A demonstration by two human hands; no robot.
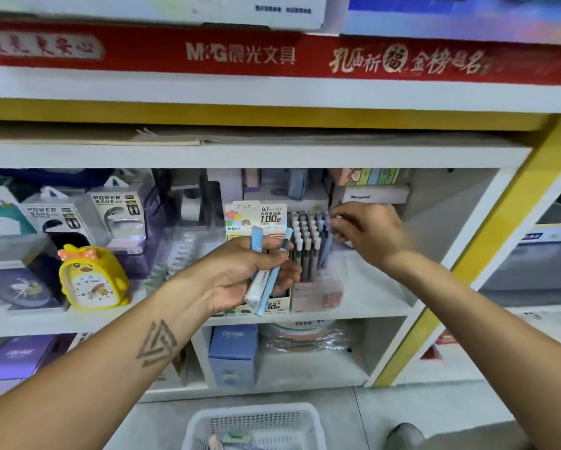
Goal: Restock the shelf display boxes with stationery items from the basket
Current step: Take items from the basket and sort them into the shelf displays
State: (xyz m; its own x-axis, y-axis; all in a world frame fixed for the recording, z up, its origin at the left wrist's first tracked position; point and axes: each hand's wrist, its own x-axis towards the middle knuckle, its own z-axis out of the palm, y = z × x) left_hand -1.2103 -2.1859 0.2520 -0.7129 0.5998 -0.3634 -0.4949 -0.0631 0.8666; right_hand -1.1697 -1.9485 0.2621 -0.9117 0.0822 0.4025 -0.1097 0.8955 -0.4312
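My left hand (pixel 240 274) grips a small bunch of light blue and white pens (pixel 262 287) in front of the middle shelf. Behind them stands a display box (pixel 316 295) packed with upright grey and blue pens (pixel 306 237). My right hand (pixel 366 232) hovers over the right side of that box, its fingers curled close to a light blue pen (pixel 327 245) leaning at the box's edge; blur hides whether they pinch it. A white plastic basket (pixel 256 423) sits on the floor below, with a few items inside.
A pencil-lead box (pixel 256 219) stands left of the pen box. A yellow duck clock (pixel 91 277) and power bank packs (pixel 117 216) fill the shelf's left side. White boxes (pixel 375 193) sit behind my right hand. A yellow shelf post (pixel 487 241) runs at right. A blue box (pixel 233 355) sits below.
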